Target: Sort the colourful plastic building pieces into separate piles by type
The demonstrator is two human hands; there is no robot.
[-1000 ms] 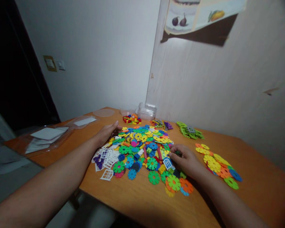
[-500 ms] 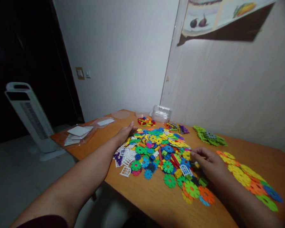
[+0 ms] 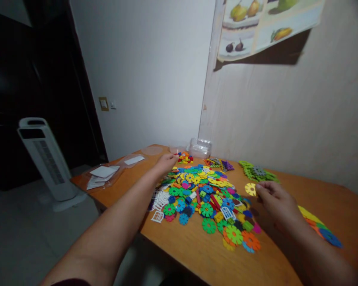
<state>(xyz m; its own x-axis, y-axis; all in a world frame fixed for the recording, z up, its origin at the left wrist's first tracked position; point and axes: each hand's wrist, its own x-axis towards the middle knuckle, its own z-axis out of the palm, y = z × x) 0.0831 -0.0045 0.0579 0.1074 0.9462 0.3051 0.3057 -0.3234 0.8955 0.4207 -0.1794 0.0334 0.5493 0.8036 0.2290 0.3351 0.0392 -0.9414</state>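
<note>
Between the thumb and fingers of my right hand is a yellow notched disc, raised to the right of a large mixed pile. My left hand reaches over the pile's far left side, beside a small heap of red, yellow and blue bricks. Its fingers are pressed together, and whether anything is in them is hidden. In the mixed pile lie notched discs such as a green disc, small bricks, and white window frames.
Behind the pile stand clear plastic containers. Green interlocking pieces and purple ones lie along the wall. Sorted discs lie partly behind my right arm. White cards in plastic rest at the table's left end.
My right hand has lifted a yellow disc from the pile's right edge and moved right. My left hand has moved toward the small brick heap, its fingers closing. The view has shifted slightly.
</note>
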